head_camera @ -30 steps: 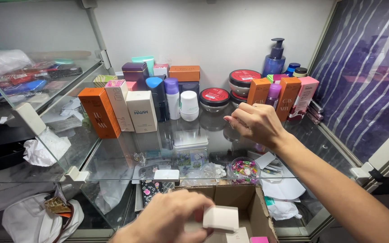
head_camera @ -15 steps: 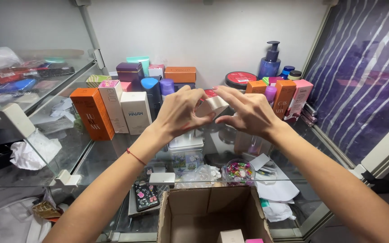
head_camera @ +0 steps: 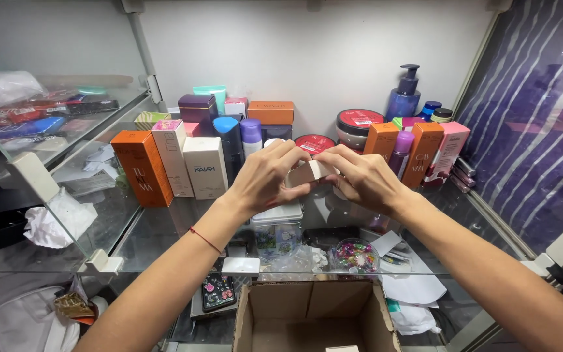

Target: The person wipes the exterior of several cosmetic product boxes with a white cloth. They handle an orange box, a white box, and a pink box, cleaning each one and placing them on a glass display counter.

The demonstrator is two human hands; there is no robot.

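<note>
Where the glass shelf (head_camera: 164, 228) runs across the middle of the frame, boxes stand upright in a row, faces outward so each can be seen: an orange box (head_camera: 142, 167) at centre left, a cream box (head_camera: 206, 167) beside it. At the centre the left hand (head_camera: 265, 179) and right hand (head_camera: 363, 179) meet, fingers curled shut on a small white box (head_camera: 309, 173), pinched at both ends, seemingly to keep it level. An open cardboard box (head_camera: 314, 313) waits at bottom centre.

Small white box (head_camera: 309, 173) mid-shelf, orange carton (head_camera: 142, 167) and perhaps cream carton (head_camera: 206, 167) left, brown cardboard box (head_camera: 313, 316) below
</note>
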